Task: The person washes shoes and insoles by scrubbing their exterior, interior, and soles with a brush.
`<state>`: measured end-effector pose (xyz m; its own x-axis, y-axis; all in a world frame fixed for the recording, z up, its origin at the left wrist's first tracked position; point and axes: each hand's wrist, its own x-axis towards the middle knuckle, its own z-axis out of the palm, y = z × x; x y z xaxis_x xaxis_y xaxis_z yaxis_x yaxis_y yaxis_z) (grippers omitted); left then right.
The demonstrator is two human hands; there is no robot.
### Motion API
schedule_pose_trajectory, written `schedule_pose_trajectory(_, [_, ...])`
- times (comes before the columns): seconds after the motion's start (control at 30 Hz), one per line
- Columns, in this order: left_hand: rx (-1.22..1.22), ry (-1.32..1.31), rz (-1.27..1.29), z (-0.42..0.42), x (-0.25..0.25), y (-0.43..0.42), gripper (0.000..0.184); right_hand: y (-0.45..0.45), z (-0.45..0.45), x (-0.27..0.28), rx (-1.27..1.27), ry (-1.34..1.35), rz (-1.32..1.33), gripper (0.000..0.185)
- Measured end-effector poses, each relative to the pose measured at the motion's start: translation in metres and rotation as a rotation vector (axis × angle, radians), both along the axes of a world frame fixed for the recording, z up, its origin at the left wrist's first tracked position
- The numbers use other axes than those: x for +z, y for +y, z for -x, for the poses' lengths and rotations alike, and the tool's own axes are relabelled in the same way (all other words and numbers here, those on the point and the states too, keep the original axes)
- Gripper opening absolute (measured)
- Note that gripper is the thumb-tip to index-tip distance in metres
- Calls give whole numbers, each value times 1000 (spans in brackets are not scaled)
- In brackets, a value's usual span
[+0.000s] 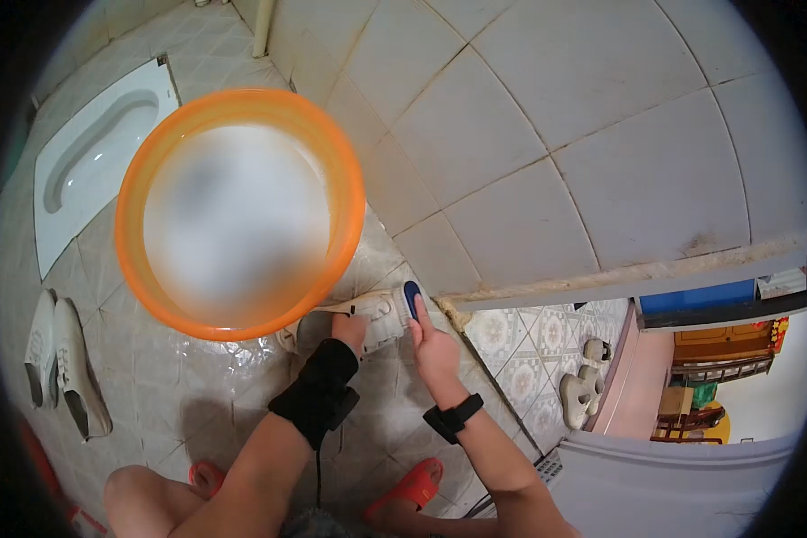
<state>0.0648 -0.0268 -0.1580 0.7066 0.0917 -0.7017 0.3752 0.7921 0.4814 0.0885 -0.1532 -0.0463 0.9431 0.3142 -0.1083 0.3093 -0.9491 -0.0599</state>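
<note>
A white shoe (pixel 383 316) lies on the wet tiled floor, just right of an orange basin (pixel 354 211) filled with whitish, blurred contents. My left hand (pixel 351 333) is closed at the shoe's opening, with part of the hand hidden inside or behind it. In my right hand (pixel 435 354) is a brush with a dark blue back (pixel 412 299), its pale bristles against the toe end of the shoe. One finger of that hand stretches along the brush's back. Black bands circle both wrists.
A pair of white shoes (pixel 76 372) lies on the floor at the left. Behind it is a squat toilet (pixel 108 148). A tiled wall (pixel 511 134) rises at the right. More shoes (pixel 583 394) lie beyond the doorway threshold. My feet wear red slippers (pixel 417 487).
</note>
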Motion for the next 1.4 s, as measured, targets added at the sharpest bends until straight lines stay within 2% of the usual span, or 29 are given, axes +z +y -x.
schedule_pose_trajectory(0.07, [53, -42, -41, -5, -20, -7, 33, -12, -1, -7, -40, 33, -28, 45])
schedule_pose_trajectory(0.17, [75, -23, -42, -12, -15, -9, 31, -18, -3, -10, -77, 62, -60, 43])
schedule_pose_trajectory(0.23, [-135, 122, -503, -12, 35, -1, 34, -20, -3, -7, 19, 65, -19, 45])
schedule_pose_trajectory(0.33, [-218, 123, -638, -14, 16, -10, 42, -25, -1, 7, 104, 113, 97, 45])
schedule_pose_trajectory(0.43, [-268, 56, -755, -14, -1, -19, 40, -39, -1, 10, 172, 109, 115, 46])
schedule_pose_trajectory(0.57, [-220, 37, -756, -9, -8, -26, 37, -21, -9, -3, 195, 149, 162, 48])
schedule_pose_trajectory(0.63, [-230, -95, -799, -8, -1, -25, 37, 11, -23, -24, 292, 197, 110, 50])
schedule_pose_trajectory(0.67, [-219, -129, -765, -10, -18, -25, 38, 12, -26, -23, 289, 194, 103, 50])
schedule_pose_trajectory(0.73, [-178, -153, -819, -9, -19, -24, 37, 19, -32, -24, 303, 202, 80, 50])
schedule_pose_trajectory(0.8, [-143, -178, -855, -10, -17, -25, 37, -15, -29, -4, 337, 199, 119, 50])
schedule_pose_trajectory(0.87, [-280, -43, -630, -8, -9, -22, 38, -55, -24, 14, 373, 211, 161, 50])
schedule_pose_trajectory(0.9, [-280, -37, -627, -8, -7, -22, 38, -69, -24, 22, 342, 249, 211, 51])
schedule_pose_trajectory(0.97, [-360, -11, -608, -9, -4, -22, 40, -73, -23, 19, 302, 285, 258, 51])
schedule_pose_trajectory(1.0, [-364, -11, -606, -9, -6, -25, 40, -60, -24, 10, 333, 224, 200, 51])
schedule_pose_trajectory(1.07, [-141, -175, -778, -7, -14, -31, 36, -15, -26, -19, 410, 185, 96, 49])
schedule_pose_trajectory(1.17, [-225, -151, -896, -9, -19, -26, 37, 10, -40, -24, 361, 224, 139, 48])
schedule_pose_trajectory(1.23, [-241, -158, -824, -5, -11, -25, 38, -25, -42, -7, 379, 195, 168, 47])
schedule_pose_trajectory(1.3, [-282, -54, -615, -6, 6, -18, 42, -62, -33, 19, 409, 194, 241, 48])
schedule_pose_trajectory(1.4, [-278, -81, -615, -7, -3, -22, 41, -84, -5, 24, 353, 236, 268, 49])
